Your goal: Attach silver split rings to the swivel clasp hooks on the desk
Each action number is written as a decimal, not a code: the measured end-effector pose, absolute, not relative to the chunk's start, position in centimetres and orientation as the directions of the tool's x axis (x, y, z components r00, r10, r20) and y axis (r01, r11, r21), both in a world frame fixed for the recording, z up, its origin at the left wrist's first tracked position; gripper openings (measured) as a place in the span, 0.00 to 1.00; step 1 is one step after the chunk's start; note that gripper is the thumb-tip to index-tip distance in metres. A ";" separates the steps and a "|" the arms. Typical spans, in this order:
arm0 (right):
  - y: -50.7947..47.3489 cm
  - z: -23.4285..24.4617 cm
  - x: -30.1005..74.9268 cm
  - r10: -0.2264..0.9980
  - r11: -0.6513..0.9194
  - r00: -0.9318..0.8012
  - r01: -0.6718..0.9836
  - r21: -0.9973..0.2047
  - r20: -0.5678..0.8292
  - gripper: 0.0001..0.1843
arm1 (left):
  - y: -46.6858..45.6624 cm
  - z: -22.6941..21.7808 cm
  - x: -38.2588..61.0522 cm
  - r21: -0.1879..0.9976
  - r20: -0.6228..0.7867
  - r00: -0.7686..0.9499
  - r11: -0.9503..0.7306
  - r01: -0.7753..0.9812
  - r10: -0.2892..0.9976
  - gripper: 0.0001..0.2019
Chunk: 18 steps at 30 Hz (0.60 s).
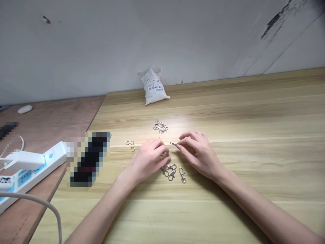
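**Grip.** The right hand [200, 154] is pinching a small snap clasp [173, 144] between the tips of thumb and forefinger. The pinch is fully closed on the metal and the other fingers are lying loosely curled. The clasp is pointing left, just above the table [254, 135], near its middle.

The left hand [148, 159] is resting palm-down just beside it, with its fingers bending over a split ring [161, 156]. It cannot be told whether it is gripping the ring or only touching it.

**Surroundings.**
- Loose clasps [172, 171] are lying between the wrists, toward the near edge.
- A clasp pile [160, 126] is sitting beyond the hands.
- Three spare rings [130, 145] are lying to the left of the left hand.
- A white bag [153, 87] is standing at the far edge, against the wall.

**Technique (judgement).** Parts this small are probably best handled at the fingertips:
- Pinch the clasp by its body, leaving its end exposed.
- Support both wrists on the table.
- Work low over the surface, so that a slipping part is dropping only a short way.
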State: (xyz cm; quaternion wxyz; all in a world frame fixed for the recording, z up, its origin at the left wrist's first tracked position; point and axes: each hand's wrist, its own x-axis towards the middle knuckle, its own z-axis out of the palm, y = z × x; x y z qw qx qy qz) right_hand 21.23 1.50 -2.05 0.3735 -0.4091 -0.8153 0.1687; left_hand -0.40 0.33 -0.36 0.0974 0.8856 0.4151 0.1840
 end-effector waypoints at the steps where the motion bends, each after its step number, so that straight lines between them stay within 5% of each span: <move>1: 1.5 -2.0 21.3 0.793 0.609 -0.387 0.540 -0.581 0.471 0.05 | 0.4 -0.2 -0.6 0.339 0.226 0.591 -0.631 0.698 0.775 0.05; 8: 1.5 -2.0 21.2 0.794 0.607 -0.381 0.539 -0.583 0.474 0.05 | 0.7 0.9 -2.5 0.470 0.082 0.621 -0.579 0.666 0.780 0.04; 18: 1.7 -1.8 21.5 0.862 0.497 -0.195 0.501 -0.708 0.468 0.05 | 1.0 -0.3 -2.7 0.288 0.261 0.643 -0.693 0.660 0.720 0.10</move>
